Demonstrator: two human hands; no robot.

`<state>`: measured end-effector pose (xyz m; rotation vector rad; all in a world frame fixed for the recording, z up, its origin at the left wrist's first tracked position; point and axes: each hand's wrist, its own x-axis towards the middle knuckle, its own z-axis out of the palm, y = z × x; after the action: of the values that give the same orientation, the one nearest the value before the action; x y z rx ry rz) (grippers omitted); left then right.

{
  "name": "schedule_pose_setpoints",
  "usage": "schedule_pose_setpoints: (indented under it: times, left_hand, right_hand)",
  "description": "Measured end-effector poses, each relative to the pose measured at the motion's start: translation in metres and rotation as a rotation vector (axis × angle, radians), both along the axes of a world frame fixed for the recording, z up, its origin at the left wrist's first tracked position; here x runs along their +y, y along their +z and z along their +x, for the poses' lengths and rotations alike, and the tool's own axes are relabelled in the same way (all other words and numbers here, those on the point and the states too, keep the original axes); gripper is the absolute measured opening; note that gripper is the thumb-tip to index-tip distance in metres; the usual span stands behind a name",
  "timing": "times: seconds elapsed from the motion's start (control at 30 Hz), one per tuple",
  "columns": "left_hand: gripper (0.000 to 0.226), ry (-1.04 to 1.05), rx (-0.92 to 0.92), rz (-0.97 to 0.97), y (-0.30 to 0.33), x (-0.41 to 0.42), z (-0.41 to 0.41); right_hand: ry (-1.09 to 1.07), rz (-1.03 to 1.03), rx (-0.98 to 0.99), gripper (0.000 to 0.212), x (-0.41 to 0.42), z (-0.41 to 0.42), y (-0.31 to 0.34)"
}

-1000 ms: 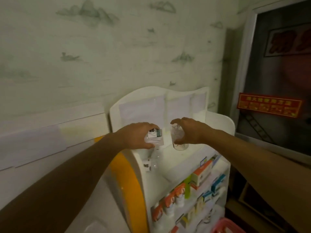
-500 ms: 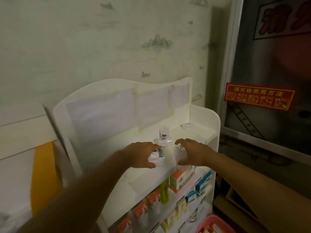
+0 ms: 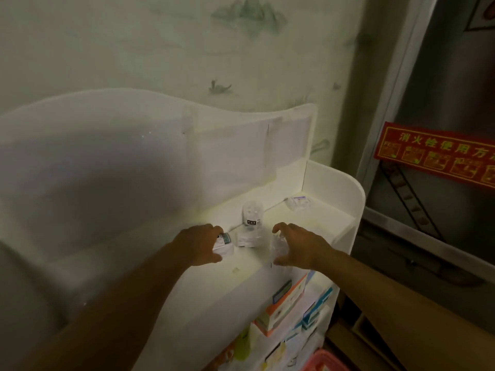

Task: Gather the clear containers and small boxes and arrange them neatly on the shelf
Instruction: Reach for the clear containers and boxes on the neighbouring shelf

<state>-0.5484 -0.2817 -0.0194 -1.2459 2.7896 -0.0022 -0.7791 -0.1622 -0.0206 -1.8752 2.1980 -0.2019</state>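
Both hands have come down onto the top shelf (image 3: 316, 223) since a moment ago. Left hand (image 3: 199, 246) grips a small box (image 3: 223, 243); right hand (image 3: 298, 246) curls round a clear cup (image 3: 277, 246). Set each flat beside the clear jar (image 3: 252, 214) at the back, then let go gently so nothing tips.

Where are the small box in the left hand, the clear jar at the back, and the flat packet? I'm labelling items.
small box (image 3: 224, 243): head view, its labelled end.
clear jar (image 3: 251, 214): head view, its body.
flat packet (image 3: 299, 202): head view, its top face.
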Motion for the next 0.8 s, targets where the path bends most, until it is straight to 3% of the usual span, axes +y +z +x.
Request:
schedule_pose_setpoints:
  times: [0.47, 0.67, 0.8]
  left_hand:
    - [0.067, 0.174, -0.039, -0.027, -0.027, -0.037, -0.058]
    - [0.063, 0.26, -0.108, -0.146, -0.027, -0.033, -0.076]
    - [0.071, 0.266, -0.141, -0.163, -0.026, -0.028, -0.081]
  right_hand:
    - [0.151, -0.019, -0.015, 0.076, -0.085, -0.06, -0.035]
    - [0.237, -0.013, -0.035, 0.078, -0.103, -0.082, -0.038]
    - [0.29, 0.012, -0.024, 0.092, -0.104, -0.087, -0.037]
